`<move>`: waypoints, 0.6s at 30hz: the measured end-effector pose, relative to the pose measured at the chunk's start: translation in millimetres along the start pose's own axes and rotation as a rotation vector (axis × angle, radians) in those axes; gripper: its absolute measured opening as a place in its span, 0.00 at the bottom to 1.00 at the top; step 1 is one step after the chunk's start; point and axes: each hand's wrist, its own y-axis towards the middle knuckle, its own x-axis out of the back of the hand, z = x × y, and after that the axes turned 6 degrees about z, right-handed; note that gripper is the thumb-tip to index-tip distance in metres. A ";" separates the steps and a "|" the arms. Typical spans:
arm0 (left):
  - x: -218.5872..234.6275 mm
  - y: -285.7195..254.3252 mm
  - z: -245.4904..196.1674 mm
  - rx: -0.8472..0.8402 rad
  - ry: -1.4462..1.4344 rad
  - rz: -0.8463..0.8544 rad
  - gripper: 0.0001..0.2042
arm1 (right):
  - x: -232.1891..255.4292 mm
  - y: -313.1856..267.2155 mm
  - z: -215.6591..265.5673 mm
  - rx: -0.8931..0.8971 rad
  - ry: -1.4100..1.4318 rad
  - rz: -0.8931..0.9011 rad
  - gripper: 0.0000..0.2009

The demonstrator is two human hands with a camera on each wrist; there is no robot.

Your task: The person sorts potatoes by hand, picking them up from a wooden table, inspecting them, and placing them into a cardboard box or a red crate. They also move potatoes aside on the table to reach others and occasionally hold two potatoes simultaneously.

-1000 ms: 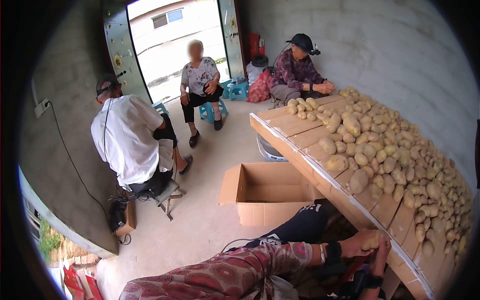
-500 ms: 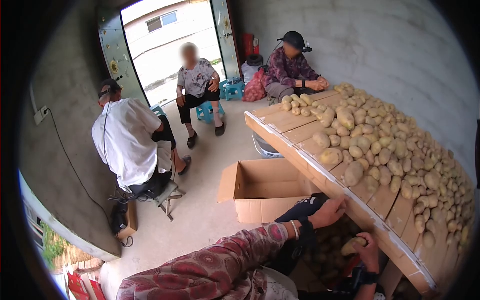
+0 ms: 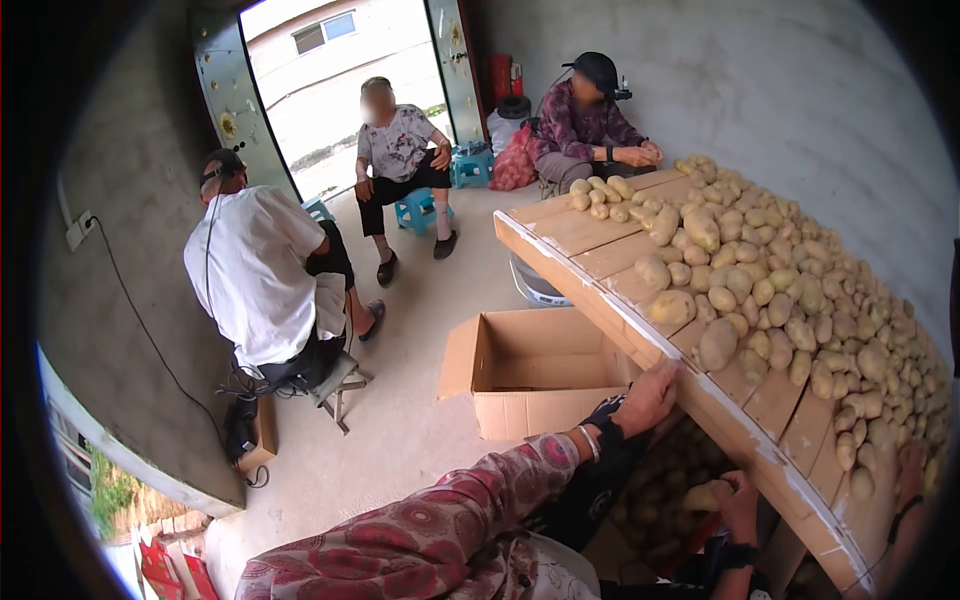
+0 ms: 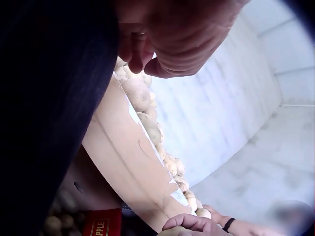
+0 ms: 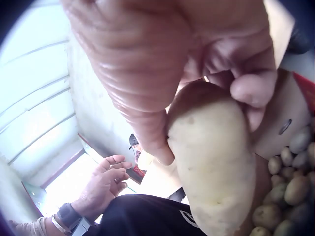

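My right hand point(image 3: 738, 505) pinches a long pale potato point(image 5: 211, 162) between thumb and fingers, over a pile of potatoes point(image 3: 665, 470) below the table edge. In the right wrist view the potato points downward from the fingertips. My left hand point(image 3: 648, 398) is at the white-edged front of the wooden table point(image 3: 620, 245), to the left of the right hand. Its fingers point(image 5: 115, 164) are loosely bent, with nothing between them. Many potatoes point(image 3: 790, 290) are heaped on the table top.
A cardboard box point(image 3: 545, 410) with its top open stands on the floor beside my legs, with a bucket point(image 3: 540, 285) behind it. Another person's hand point(image 3: 910, 475) reaches in at the table's right side. Three people sit farther off. A red carton point(image 4: 103, 223) lies below the table.
My left hand has left the potato and moved left to the table's front edge. The right hand has lowered with the potato. Another person's hand has appeared at the far right.
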 end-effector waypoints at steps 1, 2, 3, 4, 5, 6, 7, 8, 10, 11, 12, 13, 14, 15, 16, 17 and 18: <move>-0.8 1.0 0.6 -0.044 0.019 -0.026 0.18 | -0.1 -0.6 3.6 -0.022 0.029 -0.009 0.14; -2.3 2.0 0.9 -0.089 0.037 -0.053 0.18 | 0.9 -0.6 2.4 -0.025 0.028 -0.009 0.14; -4.0 3.1 0.7 -0.089 0.037 -0.052 0.18 | 1.7 -0.2 0.9 -0.014 -0.022 -0.001 0.14; -5.2 4.3 0.2 -0.112 0.043 -0.046 0.18 | 1.6 0.3 1.0 -0.002 -0.070 0.008 0.15; -6.1 5.4 0.0 -0.134 0.050 -0.040 0.17 | 0.8 0.2 2.0 -0.003 -0.066 0.009 0.15; -6.9 6.6 -1.4 -0.133 0.052 -0.038 0.17 | 0.8 -1.0 5.0 -0.012 -0.137 0.009 0.15; -8.0 8.4 -3.1 -0.132 0.034 -0.021 0.17 | 1.4 -1.8 7.0 -0.020 -0.208 0.007 0.15; -7.9 11.3 -4.7 -0.133 0.018 -0.003 0.17 | 1.9 -1.6 7.5 -0.020 -0.205 0.005 0.15; -7.4 17.1 -4.9 -0.131 0.023 0.026 0.17 | 1.6 -0.5 7.9 -0.068 -0.230 0.038 0.16; -8.7 19.4 -4.6 -0.126 0.021 0.054 0.17 | 1.8 -0.1 5.8 -0.069 -0.229 0.035 0.16; -9.0 22.8 -6.9 -0.129 0.019 0.056 0.17 | 2.5 0.7 2.8 -0.037 -0.219 0.021 0.15; -8.3 25.7 -9.1 -0.149 0.021 0.061 0.17 | 2.9 1.5 0.1 -0.006 -0.209 0.011 0.15; -6.9 27.6 -10.5 -0.165 0.023 0.064 0.17 | 3.6 3.0 -3.9 -0.009 -0.210 0.012 0.15; -6.4 28.1 -8.7 -0.158 0.018 0.066 0.17 | 4.6 3.7 -6.8 -0.002 -0.175 -0.001 0.15; -5.6 30.0 -5.5 -0.154 0.007 0.063 0.17 | 3.6 3.3 -9.7 0.002 -0.140 -0.016 0.15; -8.7 31.1 -2.2 -0.146 -0.012 0.068 0.17 | 2.9 5.2 -13.6 0.020 -0.136 -0.030 0.14; -7.9 30.9 -4.5 -0.117 -0.039 0.066 0.17 | 4.9 4.1 -8.8 0.008 -0.138 -0.049 0.14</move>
